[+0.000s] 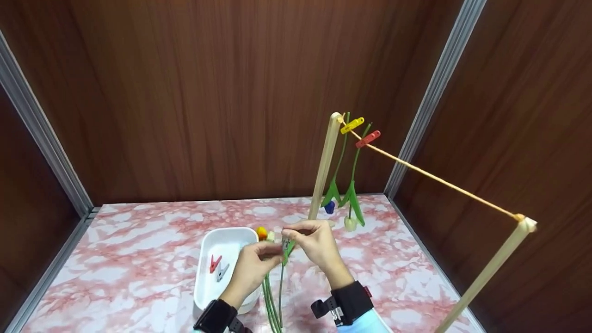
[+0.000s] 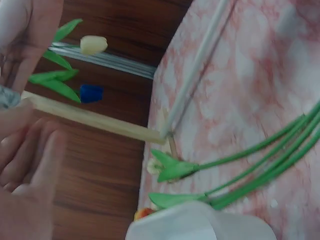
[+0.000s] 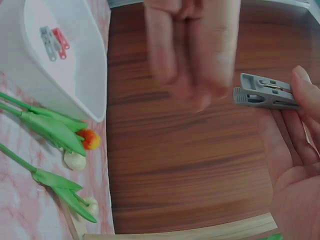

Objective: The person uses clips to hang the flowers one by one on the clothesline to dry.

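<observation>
A grey clothespin point(image 3: 265, 92) is pinched between the thumb and fingers of my right hand point(image 1: 317, 240). My left hand point(image 1: 256, 266) is close beside it, fingertips just short of its handle end in the right wrist view, where that hand is blurred. Below both hands, artificial tulips point(image 1: 269, 296) with long green stems lie on the table beside a white tub point(image 1: 202, 277). One orange-yellow bloom point(image 3: 90, 139) and pale blooms show among them. Inside the tub lie a red clothespin point(image 1: 215, 263) and another grey clothespin point(image 1: 222, 272).
Right of my hands, an orange cord point(image 1: 434, 177) runs between two wooden posts point(image 1: 325, 166). A yellow clothespin point(image 1: 352, 125) and a red clothespin point(image 1: 368, 138) hold two upside-down tulips there, one blue point(image 1: 329, 207), one white point(image 1: 350, 224). Brown wood-grain panels enclose the marbled table point(image 1: 138, 259).
</observation>
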Demonstrator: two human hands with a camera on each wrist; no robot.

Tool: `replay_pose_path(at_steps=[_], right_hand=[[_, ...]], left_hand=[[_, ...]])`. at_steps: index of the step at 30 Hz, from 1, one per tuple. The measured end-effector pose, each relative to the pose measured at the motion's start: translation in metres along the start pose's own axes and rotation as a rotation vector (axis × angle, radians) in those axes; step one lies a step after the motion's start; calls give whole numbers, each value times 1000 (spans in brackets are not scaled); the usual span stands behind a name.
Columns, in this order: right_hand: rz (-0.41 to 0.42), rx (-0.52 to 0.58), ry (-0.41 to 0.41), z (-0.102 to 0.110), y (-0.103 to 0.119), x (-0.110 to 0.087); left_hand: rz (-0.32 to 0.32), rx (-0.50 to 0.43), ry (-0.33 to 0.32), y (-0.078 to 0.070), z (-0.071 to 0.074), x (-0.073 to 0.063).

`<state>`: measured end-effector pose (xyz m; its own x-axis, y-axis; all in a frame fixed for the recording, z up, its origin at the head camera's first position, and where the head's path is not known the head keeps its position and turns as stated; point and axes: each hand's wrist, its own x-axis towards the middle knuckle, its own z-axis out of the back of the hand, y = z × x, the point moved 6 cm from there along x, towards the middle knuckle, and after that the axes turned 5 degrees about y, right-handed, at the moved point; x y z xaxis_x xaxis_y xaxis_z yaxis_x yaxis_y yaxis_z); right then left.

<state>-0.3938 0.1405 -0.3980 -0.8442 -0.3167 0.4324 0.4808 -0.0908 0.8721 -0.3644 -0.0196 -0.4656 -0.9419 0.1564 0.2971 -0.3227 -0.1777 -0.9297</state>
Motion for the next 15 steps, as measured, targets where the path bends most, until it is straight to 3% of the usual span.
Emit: replay_pose_path(at_steps=[3,5,11,15], right_hand=[[21,8,-32,5,-1,-2],[31,4,-46,7,-3,-3],[58,-22,-58,8,-8,-7],[71,13,-43,6,-9,-10]], left_hand=[[26,99,129,13,-8,1],[11,224,199,20,-14,0],[-159,839,342,32,-47,-7],[-307,1239,369,39,-72,-12]])
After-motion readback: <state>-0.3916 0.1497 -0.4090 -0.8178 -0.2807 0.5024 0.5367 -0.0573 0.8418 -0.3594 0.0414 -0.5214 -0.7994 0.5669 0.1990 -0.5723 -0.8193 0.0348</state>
